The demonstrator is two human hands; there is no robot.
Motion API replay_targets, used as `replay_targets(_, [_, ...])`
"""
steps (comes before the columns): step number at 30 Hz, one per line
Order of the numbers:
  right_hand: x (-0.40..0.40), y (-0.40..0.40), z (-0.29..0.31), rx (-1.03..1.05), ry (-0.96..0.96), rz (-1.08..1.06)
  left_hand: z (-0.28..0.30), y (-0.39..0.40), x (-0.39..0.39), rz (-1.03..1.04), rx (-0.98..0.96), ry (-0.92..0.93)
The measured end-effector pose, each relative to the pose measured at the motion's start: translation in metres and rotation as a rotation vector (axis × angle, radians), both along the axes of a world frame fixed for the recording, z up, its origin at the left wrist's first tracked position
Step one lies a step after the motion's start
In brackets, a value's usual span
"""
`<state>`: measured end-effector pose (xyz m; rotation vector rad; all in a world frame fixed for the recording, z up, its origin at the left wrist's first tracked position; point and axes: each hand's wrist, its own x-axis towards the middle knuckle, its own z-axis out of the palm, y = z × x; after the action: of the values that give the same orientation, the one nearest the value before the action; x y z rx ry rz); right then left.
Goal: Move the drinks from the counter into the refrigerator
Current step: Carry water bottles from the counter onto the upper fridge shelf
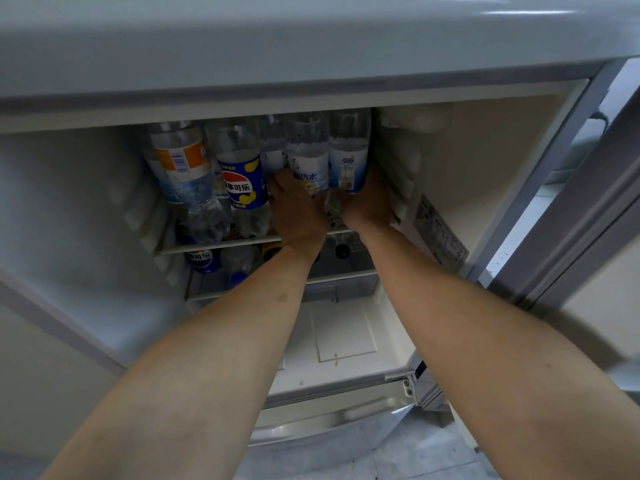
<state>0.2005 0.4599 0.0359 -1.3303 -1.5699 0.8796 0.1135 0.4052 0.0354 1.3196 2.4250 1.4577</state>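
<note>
The refrigerator (491, 140) stands open in front of me. Several clear drink bottles stand on its upper shelf (221, 247). My left hand (298, 209) wraps the base of a white-labelled soda water bottle (308, 161). My right hand (369, 206) grips the base of a blue-and-white labelled bottle (349, 157) right beside it, near the right wall. To the left stand a blue Pepsi-labelled bottle (240, 178) and an orange-labelled water bottle (180, 161). Both forearms reach in from below.
A lower shelf (339, 275) holds more bottles, including a blue-labelled one (204, 259) and a dark cap (343, 251). The fridge door (568, 216) hangs open at the right. The freezer door (311, 36) is above.
</note>
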Motion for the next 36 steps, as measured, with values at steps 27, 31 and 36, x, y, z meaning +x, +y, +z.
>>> replay_targets(27, [0.038,-0.137,-0.063,0.085,0.085,-0.021,-0.073,-0.147,-0.003,-0.24,0.248,-0.387])
replay_targets(31, [0.056,-0.173,-0.088,-0.033,0.112,-0.025,-0.097,-0.185,0.018,-0.273,0.156,-0.437])
replay_targets(36, [0.091,-0.218,-0.102,-0.125,0.171,-0.023,-0.134,-0.228,0.041,-0.198,0.034,-0.518])
